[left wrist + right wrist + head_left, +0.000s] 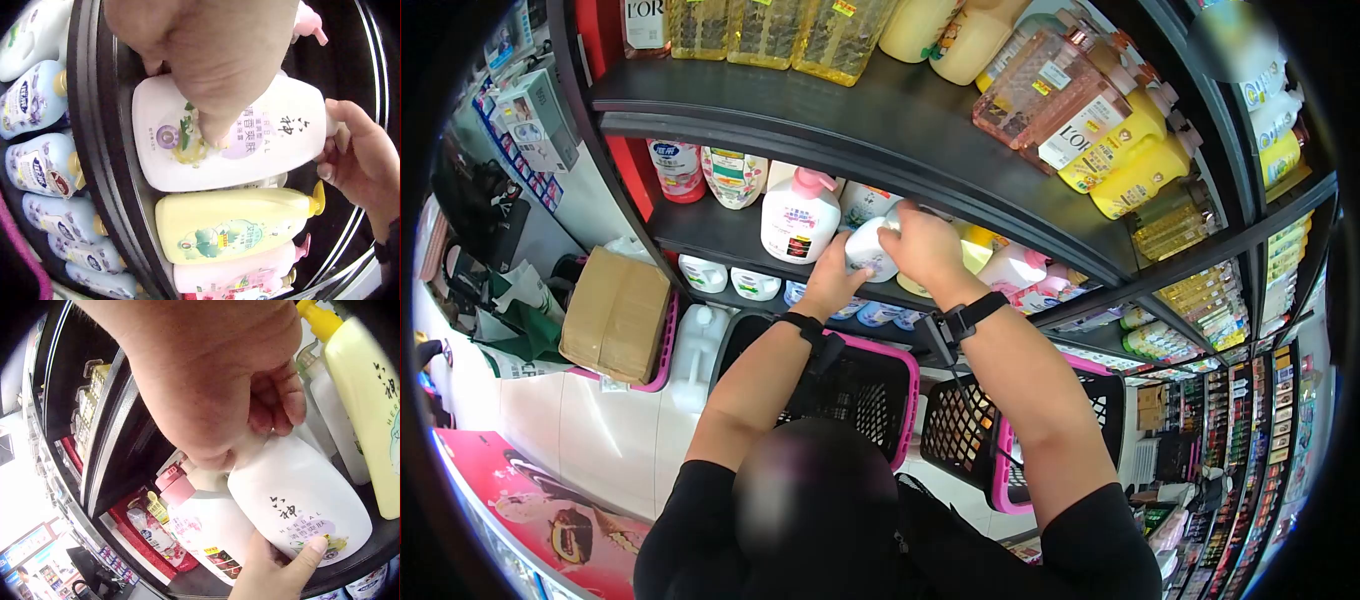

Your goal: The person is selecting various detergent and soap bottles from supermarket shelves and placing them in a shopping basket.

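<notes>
Both hands are on a white pump bottle [872,250] with a lilac label, tilted at the front of the middle shelf. Low on its body, the left hand [832,280] grips it, thumb across the label in the right wrist view [281,569]. Fingers of the right hand [925,247] are curled round the bottle's neck and pump top, which they mostly hide. Beside it stands a white bottle with a pink pump [800,215]; on the other side is a yellow bottle [231,225].
Above is a shelf edge [800,135] with amber and pink bottles. Blue bottles [47,162] line the shelf below. Black baskets with pink rims [912,400], a white jug [698,345] and a cardboard box [615,315] are on the floor side.
</notes>
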